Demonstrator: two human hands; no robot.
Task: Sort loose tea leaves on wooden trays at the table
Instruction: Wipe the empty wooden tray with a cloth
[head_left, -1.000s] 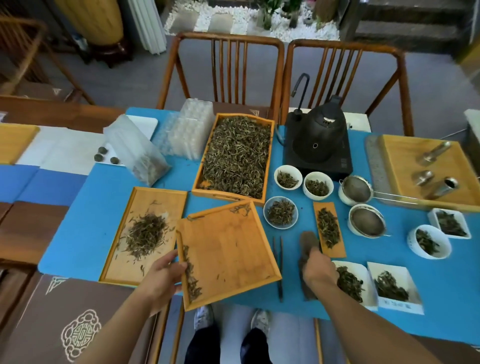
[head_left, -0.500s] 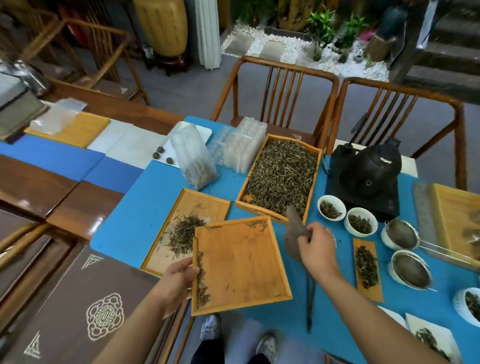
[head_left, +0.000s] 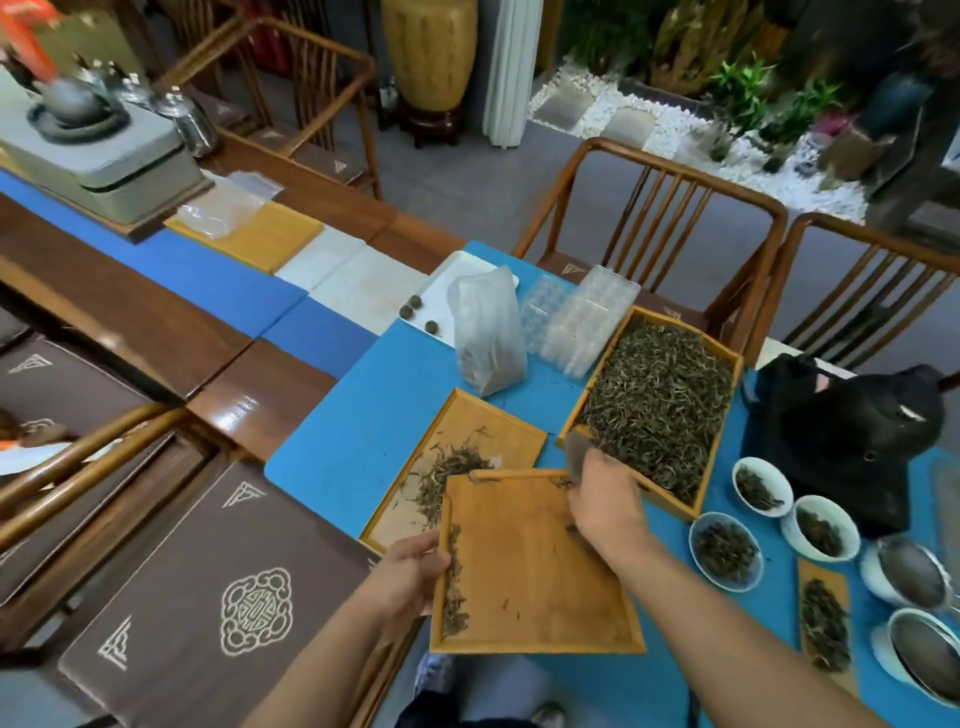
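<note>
My left hand (head_left: 410, 574) grips the left rim of a wooden tray (head_left: 540, 582) that overlaps a second flat tray (head_left: 467, 415) holding a small heap of tea leaves (head_left: 447, 473). A thin line of leaves (head_left: 454, 587) lies along the held tray's left edge. My right hand (head_left: 605, 501) holds a dark grey scoop (head_left: 576, 452) at the tray's far right corner, its tip at the near corner of a deep wooden box (head_left: 727, 415) full of loose tea (head_left: 660, 400).
A plastic bag (head_left: 488, 332) and clear blister packs (head_left: 587, 317) stand behind the trays. Small bowls of tea (head_left: 724, 551), strainers (head_left: 909, 571) and a black kettle (head_left: 852, 431) crowd the right side. Chairs (head_left: 665, 208) line the far edge of the blue mat (head_left: 353, 431).
My right hand picked up the dark scoop from the mat and carried it up and left to the full box. My left hand kept its hold on the tray. The view swung left.
</note>
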